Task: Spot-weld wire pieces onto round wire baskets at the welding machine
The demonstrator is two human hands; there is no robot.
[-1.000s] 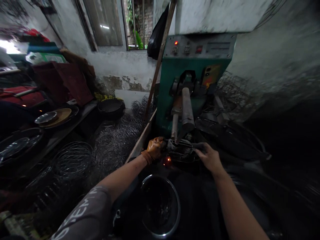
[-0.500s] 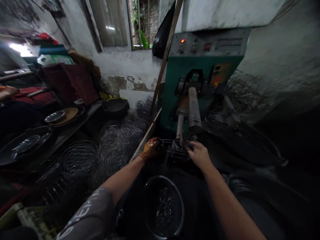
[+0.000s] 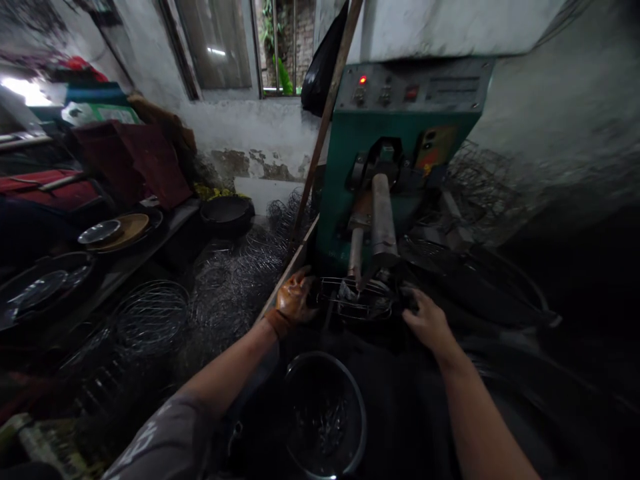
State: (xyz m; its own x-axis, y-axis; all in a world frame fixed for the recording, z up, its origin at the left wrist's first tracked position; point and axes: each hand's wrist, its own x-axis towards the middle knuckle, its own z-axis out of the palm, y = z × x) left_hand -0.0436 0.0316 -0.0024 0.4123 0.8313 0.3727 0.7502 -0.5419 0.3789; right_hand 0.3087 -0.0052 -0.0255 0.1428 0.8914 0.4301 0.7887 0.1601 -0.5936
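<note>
Below the two metal arms of a green machine (image 3: 400, 127) lies a round wire rack (image 3: 365, 308), touching or nearly touching the lower arm's tip. My left hand (image 3: 295, 298), in an orange-brown glove, is closed at the rack's left edge, its fingertips lost in shadow. At the right edge, my right hand (image 3: 425, 317) is bare with fingers curled; what its fingertips touch is too dark to make out. Nearer to me stands a round bowl (image 3: 364, 427) with small shiny metal pieces inside.
Finished-looking wire racks (image 3: 153, 313) and a tangle of wire rings (image 3: 225, 280) lie to the left. A wooden pole (image 3: 325, 127) leans beside the machine. Pans stand on a bench (image 3: 175, 230) at the far left. Dark pans fill the right side.
My right hand has moved right, from the rack's middle to its right edge. My left hand has shifted slightly left and turned, showing more of the glove. More of the rack shows.
</note>
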